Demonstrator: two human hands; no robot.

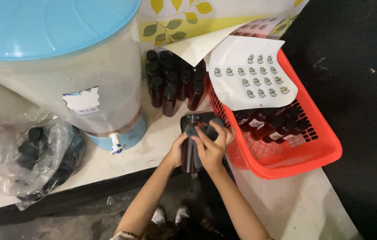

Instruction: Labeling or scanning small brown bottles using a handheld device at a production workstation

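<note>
A: Both hands on the bottle (pixel 190 155) at the table (pixel 108 164) edge: left hand (pixel 177 149) wrapped round its side, right hand (pixel 213 144) pressing a grey cloth (pixel 206 131) against it, fingers clamped.

B: Risk?

A: It hangs past the edge, I'd say; a slick wipe could let it slip to the floor.

B: Labels?

A: A white sticker sheet (pixel 250 78) with small round green stickers lies over the red basket (pixel 313 151), where labelled bottles (pixel 270 126) lie. Bare capped bottles (pixel 173 84) stand behind. The dispenser (pixel 77 66) has a white tag (pixel 82 101); a bag of caps (pixel 33 155) sits left.
</note>
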